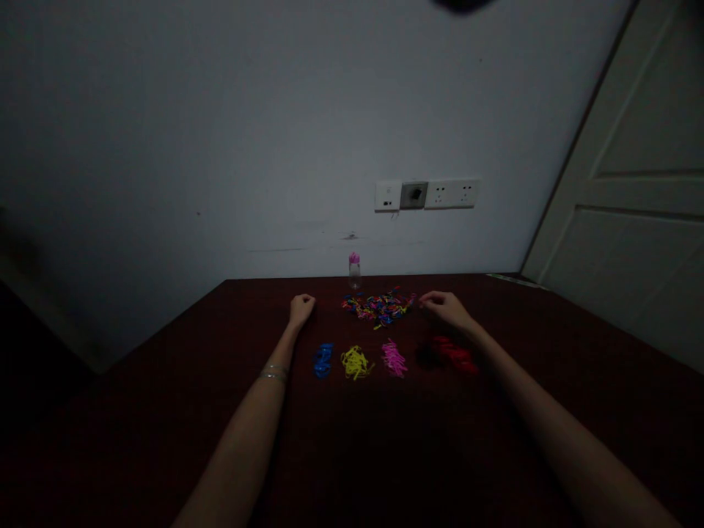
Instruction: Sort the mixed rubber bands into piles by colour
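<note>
A loose, mixed pile of small coloured pieces, which look like paper clips, lies toward the back of the table. My left hand rests closed on the table to the left of that pile, with nothing seen in it. At the pile's right edge, my right hand has its fingertips pinched together; whatever is between them is too small to make out. Nearer to me lie sorted piles: blue, yellow, pink and red. The red one is beside my right forearm and looks blurred.
Behind the mixed pile stands a small clear bottle with a pink top. The dark table meets a pale wall carrying sockets. A panelled door is at the right. A dark blurred shape hangs at the top edge.
</note>
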A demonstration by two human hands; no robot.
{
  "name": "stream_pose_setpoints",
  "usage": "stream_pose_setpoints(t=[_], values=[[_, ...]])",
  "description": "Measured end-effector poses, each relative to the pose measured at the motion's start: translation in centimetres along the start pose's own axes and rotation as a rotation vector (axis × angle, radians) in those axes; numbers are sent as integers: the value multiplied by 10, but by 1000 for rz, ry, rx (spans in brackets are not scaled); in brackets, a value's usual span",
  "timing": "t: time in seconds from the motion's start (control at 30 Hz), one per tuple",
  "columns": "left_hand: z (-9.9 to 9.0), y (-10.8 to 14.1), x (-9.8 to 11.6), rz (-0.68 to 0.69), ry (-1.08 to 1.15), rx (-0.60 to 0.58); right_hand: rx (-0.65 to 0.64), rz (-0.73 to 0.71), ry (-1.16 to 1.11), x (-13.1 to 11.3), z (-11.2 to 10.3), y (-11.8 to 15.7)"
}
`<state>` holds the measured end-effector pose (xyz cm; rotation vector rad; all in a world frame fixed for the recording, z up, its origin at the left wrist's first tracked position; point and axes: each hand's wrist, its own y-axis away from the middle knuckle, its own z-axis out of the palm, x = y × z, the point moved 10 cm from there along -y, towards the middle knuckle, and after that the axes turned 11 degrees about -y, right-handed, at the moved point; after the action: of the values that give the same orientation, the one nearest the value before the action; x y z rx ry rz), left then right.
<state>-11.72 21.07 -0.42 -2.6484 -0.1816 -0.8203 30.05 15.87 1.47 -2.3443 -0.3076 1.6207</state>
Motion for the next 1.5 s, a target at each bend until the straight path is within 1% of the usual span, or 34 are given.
stream_pose_setpoints(t=[0.07, 0.13, 0.2, 0.27, 0.37, 0.47, 0.57, 0.67, 0.73, 0.83, 0.93, 1.13, 1.27, 1.5], values=[[-1, 0, -2, -25, 9, 0, 127, 28, 7, 23, -33, 3], [-1, 1, -3, -33, 7, -2, 252, 71, -24, 43, -60, 10], [-1, 0, -3, -27, -5, -4, 362, 123, -78, 60, -80, 19], [0, 0, -2, -18, -24, -4, 433, 157, -145, 70, -89, 26], [3, -1, 2, -2, -64, -28, 450, 158, -180, 73, -90, 28], [11, -1, 15, 43, -125, -101, 437, 148, -117, 70, -87, 26], [21, 4, 36, 136, -171, -176, 433, 144, -90, 70, -86, 26], [30, 14, 60, 251, -200, -232, 422, 149, -113, 70, -85, 27], [34, 20, 70, 295, -247, -242, 425, 153, -122, 68, -84, 29], [37, 26, 79, 328, -343, -230, 436, 160, -122, 62, -83, 31], [39, 28, 82, 341, -389, -210, 443, 173, -125, 60, -82, 33], [41, 29, 84, 363, -386, -189, 425, 161, -102, 63, -82, 31], [40, 30, 84, 357, -350, -182, 414, 155, -106, 64, -81, 31], [36, 21, 76, 332, -241, -144, 419, 169, -66, 63, -83, 32]])
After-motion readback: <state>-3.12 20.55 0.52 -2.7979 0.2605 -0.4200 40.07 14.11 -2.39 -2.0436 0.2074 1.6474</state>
